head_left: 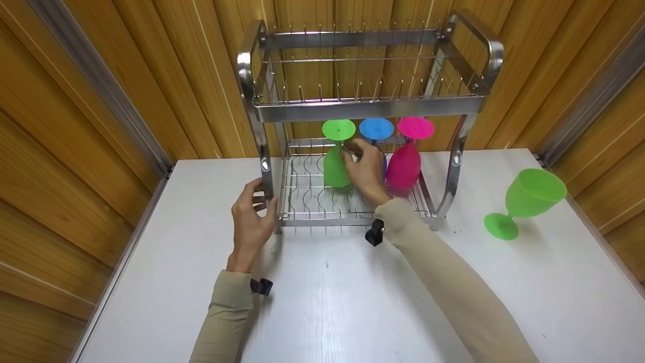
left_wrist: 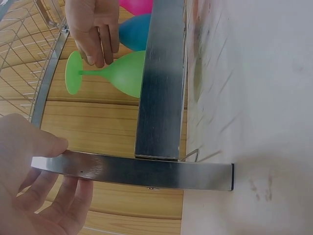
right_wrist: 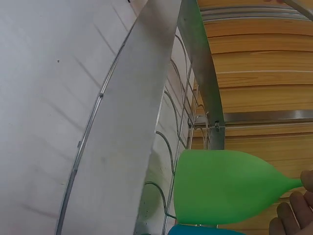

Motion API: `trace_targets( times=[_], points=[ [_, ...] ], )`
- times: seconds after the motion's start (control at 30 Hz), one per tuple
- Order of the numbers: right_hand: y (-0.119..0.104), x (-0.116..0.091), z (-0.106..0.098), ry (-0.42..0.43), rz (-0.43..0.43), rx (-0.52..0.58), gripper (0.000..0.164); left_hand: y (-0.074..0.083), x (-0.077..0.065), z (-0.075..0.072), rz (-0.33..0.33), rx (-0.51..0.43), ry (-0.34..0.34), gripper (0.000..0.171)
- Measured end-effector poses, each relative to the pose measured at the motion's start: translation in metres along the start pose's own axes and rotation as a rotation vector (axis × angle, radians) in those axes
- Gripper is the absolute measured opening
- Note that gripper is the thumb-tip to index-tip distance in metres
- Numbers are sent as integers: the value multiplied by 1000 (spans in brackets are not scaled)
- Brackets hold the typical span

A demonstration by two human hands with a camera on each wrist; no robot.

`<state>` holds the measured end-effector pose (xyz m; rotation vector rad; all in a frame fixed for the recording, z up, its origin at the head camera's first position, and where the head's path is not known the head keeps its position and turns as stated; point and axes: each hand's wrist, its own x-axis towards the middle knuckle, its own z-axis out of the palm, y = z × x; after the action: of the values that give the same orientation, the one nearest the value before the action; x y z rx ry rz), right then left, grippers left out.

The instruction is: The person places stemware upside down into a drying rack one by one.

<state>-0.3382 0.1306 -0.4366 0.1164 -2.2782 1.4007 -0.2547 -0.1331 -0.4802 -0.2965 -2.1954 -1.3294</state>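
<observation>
A two-tier metal dish rack (head_left: 373, 108) stands on the table, and my left hand (head_left: 251, 222) grips its left front post, thumb on one side and fingers on the other. On the lower tier, a green goblet (head_left: 334, 169) sits upside down on the wire base. My right hand (head_left: 367, 169) reaches in and pinches that goblet's stem between thumb and fingers, just under its foot. Beside it stand an upside-down blue goblet (head_left: 376, 128), mostly covered by the hand, and an upside-down pink goblet (head_left: 404, 166), slightly tilted.
Another green goblet (head_left: 531, 194) stands upright on the white table (head_left: 322, 302), right of the rack. Thin wire prongs (head_left: 360, 91) rise from the upper tier. Wood-patterned walls (head_left: 201, 75) close in the back and both sides.
</observation>
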Motion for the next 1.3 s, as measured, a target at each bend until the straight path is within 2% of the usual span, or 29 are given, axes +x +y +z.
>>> trace_targets(
  times=[0.23, 0.4, 0.57, 0.73, 0.87, 1.0, 1.1, 1.3],
  points=[
    [0, -21, -16, -58, 44, 112, 31, 0, 0, -1, -13, -8, -11, 45],
    [-1, -35, -31, -82, 17, 203, 33, -1, 1, -3, -19, -4, -21, 46],
    [-4, -51, -61, -155, 29, 245, 35, -2, 2, -4, -6, -12, -11, 46],
    [-5, -68, -102, -209, 70, 209, 38, -2, 1, -5, -9, -31, -6, 43],
    [-1, -80, -129, -211, 71, 181, 39, -2, 0, -6, -18, -31, 1, 41],
    [4, -89, -150, -206, 35, 161, 39, -1, 1, -7, -12, -32, 15, 41],
    [10, -97, -167, -185, 19, 147, 38, -1, 1, -5, -10, -35, -3, 42],
    [23, -114, -198, -111, 54, 125, 37, -1, 1, -3, -13, -55, -20, 40]
  ],
)
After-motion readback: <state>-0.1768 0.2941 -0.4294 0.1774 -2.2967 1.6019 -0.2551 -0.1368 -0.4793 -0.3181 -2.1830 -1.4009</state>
